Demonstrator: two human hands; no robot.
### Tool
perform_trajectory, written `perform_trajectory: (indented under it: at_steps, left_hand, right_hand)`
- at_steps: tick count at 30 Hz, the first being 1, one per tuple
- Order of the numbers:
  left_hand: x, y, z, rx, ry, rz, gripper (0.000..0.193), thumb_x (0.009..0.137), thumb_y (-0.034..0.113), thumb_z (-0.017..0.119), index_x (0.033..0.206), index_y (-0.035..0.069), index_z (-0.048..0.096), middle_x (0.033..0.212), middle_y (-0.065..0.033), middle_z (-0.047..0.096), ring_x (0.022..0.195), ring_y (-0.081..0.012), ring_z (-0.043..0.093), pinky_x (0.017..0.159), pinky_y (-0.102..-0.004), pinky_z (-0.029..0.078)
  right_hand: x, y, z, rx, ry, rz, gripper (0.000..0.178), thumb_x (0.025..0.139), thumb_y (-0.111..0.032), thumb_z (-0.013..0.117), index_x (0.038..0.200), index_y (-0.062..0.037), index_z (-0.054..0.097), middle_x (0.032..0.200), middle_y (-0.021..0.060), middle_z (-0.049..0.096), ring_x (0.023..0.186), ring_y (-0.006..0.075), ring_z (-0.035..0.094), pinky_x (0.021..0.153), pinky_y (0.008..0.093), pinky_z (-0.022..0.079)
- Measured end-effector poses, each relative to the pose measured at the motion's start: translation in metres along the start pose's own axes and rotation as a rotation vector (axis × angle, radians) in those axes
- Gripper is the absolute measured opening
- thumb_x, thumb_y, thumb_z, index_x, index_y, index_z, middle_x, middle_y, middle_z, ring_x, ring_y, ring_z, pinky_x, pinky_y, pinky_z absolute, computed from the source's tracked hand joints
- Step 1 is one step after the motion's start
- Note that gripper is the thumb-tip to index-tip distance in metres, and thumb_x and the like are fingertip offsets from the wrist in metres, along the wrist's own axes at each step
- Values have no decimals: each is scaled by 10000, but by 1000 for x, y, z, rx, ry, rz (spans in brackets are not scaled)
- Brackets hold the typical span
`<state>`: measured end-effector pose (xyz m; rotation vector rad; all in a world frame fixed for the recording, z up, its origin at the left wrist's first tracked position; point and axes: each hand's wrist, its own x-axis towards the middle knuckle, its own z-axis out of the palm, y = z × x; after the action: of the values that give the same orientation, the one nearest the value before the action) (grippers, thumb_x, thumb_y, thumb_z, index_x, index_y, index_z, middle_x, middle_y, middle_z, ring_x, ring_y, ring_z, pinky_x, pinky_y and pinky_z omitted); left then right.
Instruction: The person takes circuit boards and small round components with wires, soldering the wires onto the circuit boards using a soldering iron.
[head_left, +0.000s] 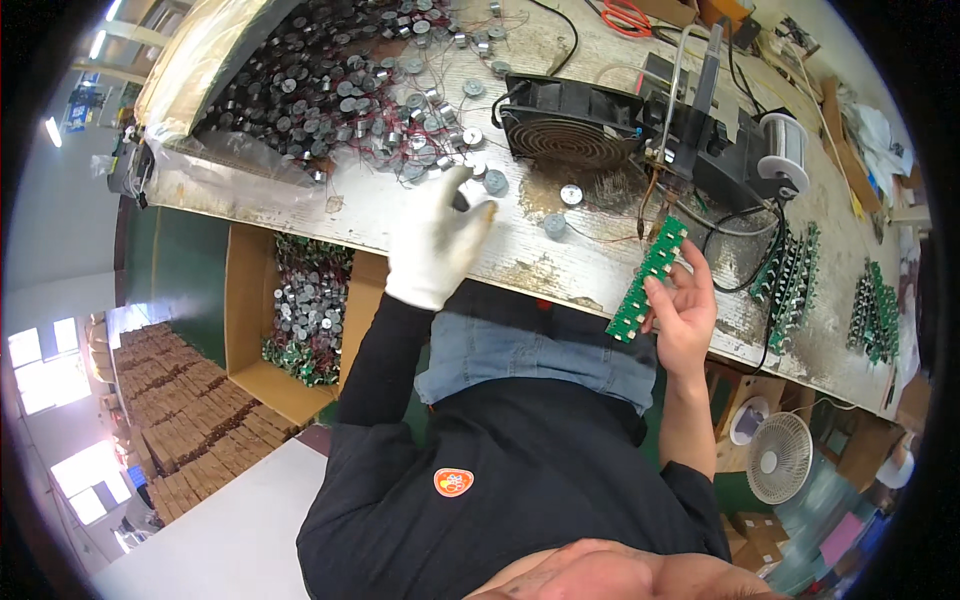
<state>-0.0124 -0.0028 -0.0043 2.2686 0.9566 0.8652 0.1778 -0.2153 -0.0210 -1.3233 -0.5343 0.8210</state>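
My right hand [685, 310], bare, pinches a long green circuit board strip [650, 275] between thumb and fingers. The strip's upper end lies just below the copper-coloured tip [645, 205] of a soldering machine [705, 140]. In a white glove, my left hand [437, 245] hovers over the table's front edge with thumb and forefinger apart; I see nothing between them. Close to its fingertips is a small round motor [495, 182], one of many with thin red wires. Two more, a silvery motor [571, 195] and a grey motor [555, 226], sit between my hands.
A big heap of motors [350, 100] covers the table's left. A black fan [570, 130] stands beside the soldering machine, with a solder wire spool [783, 150] on its right. Green boards [790, 280] stand in rows at right. Below left is a cardboard box [250, 300] of wired parts.
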Motion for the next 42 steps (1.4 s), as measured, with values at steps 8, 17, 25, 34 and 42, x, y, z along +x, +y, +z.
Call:
perform_trajectory:
  at_steps: [8,17,25,34,42]
  left_hand:
    - [-4,12,17,170,-138,-75,189,770,184,717,846,41,621,719,-96,588,643,-274,585,598,-351,472]
    - [-15,23,3,-568,17,-376,188,850,80,666,962,-53,592,823,-82,654,614,-75,574,549,-191,446]
    - [-19,50,20,-933,-118,-533,295,896,127,632,1090,-87,572,892,-137,673,705,-147,635,643,-242,512]
    - [-35,74,47,-851,-378,-567,216,921,161,600,1027,-27,605,818,-52,624,710,-109,596,664,-233,492]
    - [-29,92,64,-739,-425,-473,159,891,125,609,933,-26,634,787,-31,620,697,-77,549,636,-228,451]
  right_hand:
    - [-2,1,0,5,15,-16,575,867,40,579,1362,31,287,1072,155,592,577,68,542,437,183,431]
    - [0,1,-4,-12,-5,-10,577,863,43,580,1362,35,289,1056,144,596,583,63,540,438,179,425]
    - [-1,0,-5,35,-21,19,579,863,52,573,1367,13,289,1082,140,590,603,69,552,458,180,428]
    - [-5,-8,0,62,-82,69,678,839,67,607,1406,15,239,1084,139,558,689,103,603,514,199,459]
    - [-6,-7,3,75,-83,75,651,841,64,602,1379,-13,242,1072,127,554,674,88,592,523,199,450]
